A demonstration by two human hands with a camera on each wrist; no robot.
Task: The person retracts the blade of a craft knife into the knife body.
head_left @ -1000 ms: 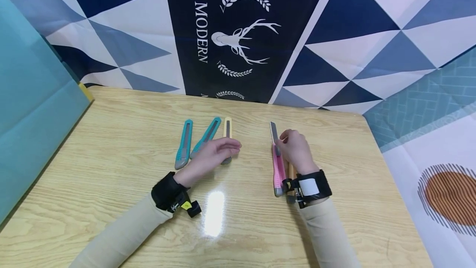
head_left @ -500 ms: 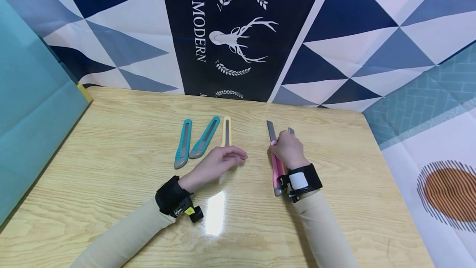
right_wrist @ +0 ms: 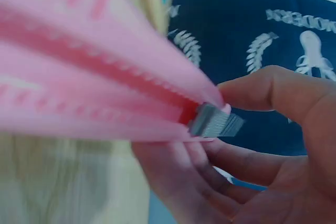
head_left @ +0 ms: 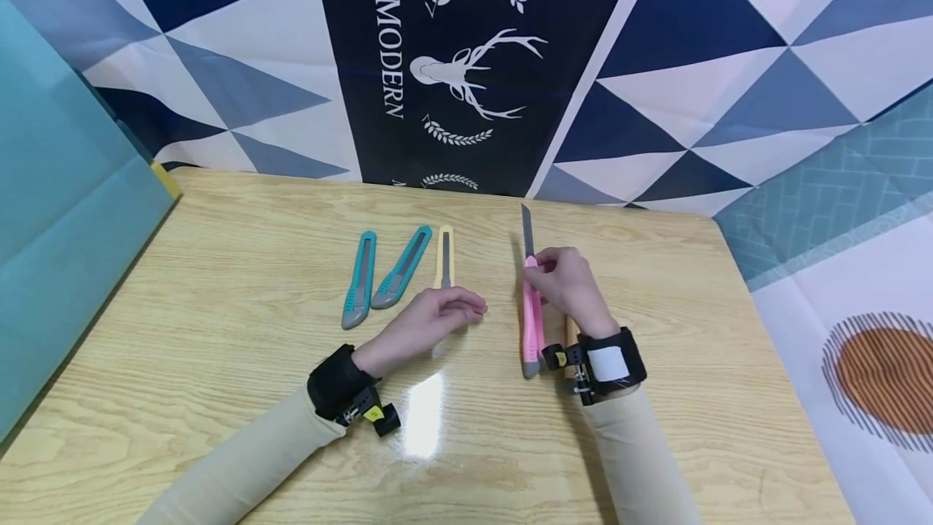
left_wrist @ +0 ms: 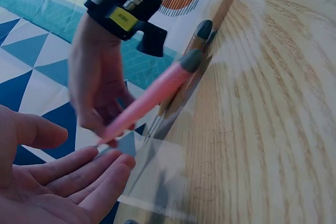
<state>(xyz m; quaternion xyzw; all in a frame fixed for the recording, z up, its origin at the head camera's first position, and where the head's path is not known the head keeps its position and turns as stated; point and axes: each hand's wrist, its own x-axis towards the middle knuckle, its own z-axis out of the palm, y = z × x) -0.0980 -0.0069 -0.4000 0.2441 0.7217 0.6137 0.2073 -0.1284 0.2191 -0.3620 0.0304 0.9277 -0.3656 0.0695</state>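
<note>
My right hand [head_left: 576, 286] pinches a pink box cutter [head_left: 530, 322] near its front end, with the long grey blade [head_left: 528, 233] extended toward the back wall. Seen from the left wrist, the pink cutter [left_wrist: 152, 95] is tilted and raised off the wood. In the right wrist view its grey slider [right_wrist: 210, 120] lies by the thumb and fingers. An orange box cutter [head_left: 572, 332] lies partly hidden under my right wrist. My left hand [head_left: 430, 318], fingers loosely extended and holding nothing, hovers at a yellow box cutter [head_left: 445, 253], hiding its lower end.
Two teal box cutters [head_left: 359, 280] lie left of the yellow one, blades retracted. A patterned cloth [head_left: 466, 63] stands behind the wooden table [head_left: 291, 282]. A light-blue panel [head_left: 66, 185] borders the left side.
My right hand has taken hold of the pink box cutter, lifted it and shifted it slightly left and toward the back. My left hand has moved slightly right, off the teal cutter.
</note>
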